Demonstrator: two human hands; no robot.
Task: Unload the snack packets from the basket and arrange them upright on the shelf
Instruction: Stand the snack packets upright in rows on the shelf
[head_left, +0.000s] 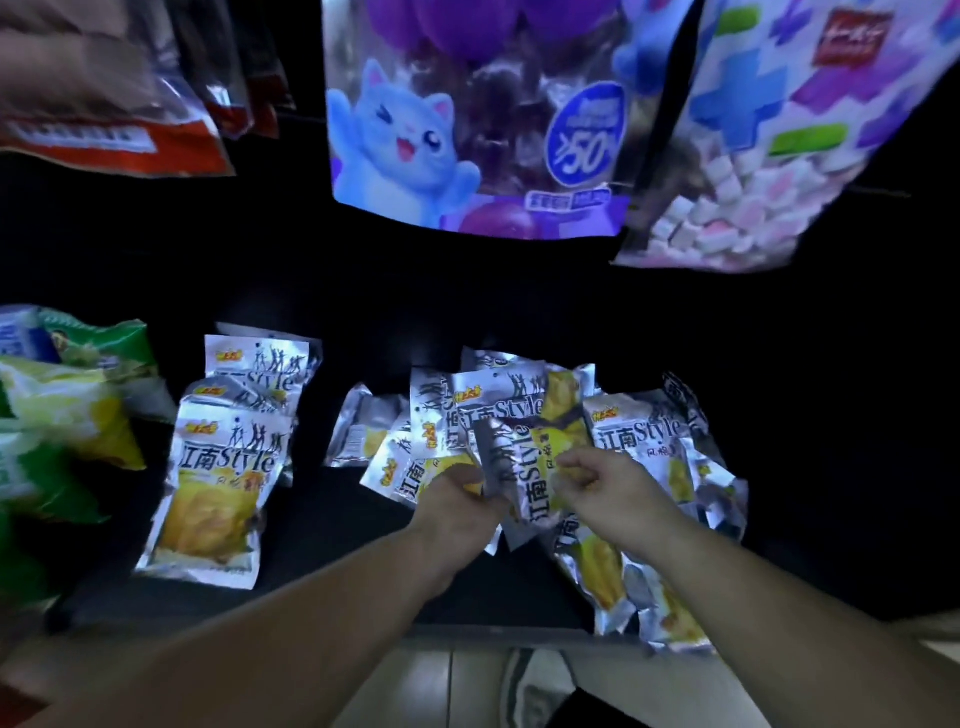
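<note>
Right of the upright packets (223, 467) on the shelf (337, 519), the left hand (457, 499) and right hand (610, 480) are pinching one silver snack packet (511, 470) over the heap (639, 436).

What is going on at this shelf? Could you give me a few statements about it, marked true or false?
1. The person's left grip and right grip both hold silver packets. True.
2. The blue-cat bag lies flat among those packets. False: it is higher up, above them.
3. A tidy stack of the same kind of packet stands to the left of both grips. True.
4. The green bags sit at the right edge of the view. False: they are at the left edge.
</note>
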